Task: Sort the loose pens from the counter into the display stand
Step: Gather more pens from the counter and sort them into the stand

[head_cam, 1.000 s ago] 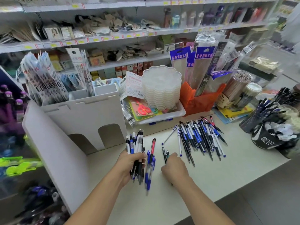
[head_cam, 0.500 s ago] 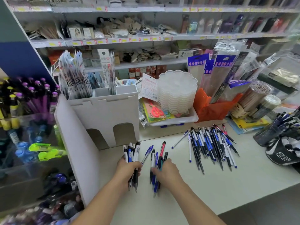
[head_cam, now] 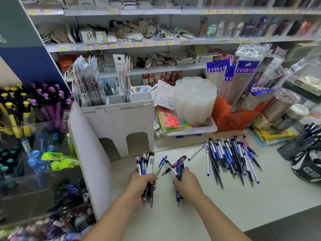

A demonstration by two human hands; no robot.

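Left hand (head_cam: 142, 182) grips a fat bundle of pens (head_cam: 147, 164), tips pointing down toward the tabletop (head_cam: 260, 202). Right hand (head_cam: 186, 182), just beside it, clutches a smaller bunch of pens (head_cam: 178, 166), fanned out messily above the knuckles. Out to the right of the right hand, a big loose pile of pens (head_cam: 231, 157) lies spread on the tabletop. Just beyond the left hand stands the white cardboard stand (head_cam: 118, 122), two arched cut-outs at its base.
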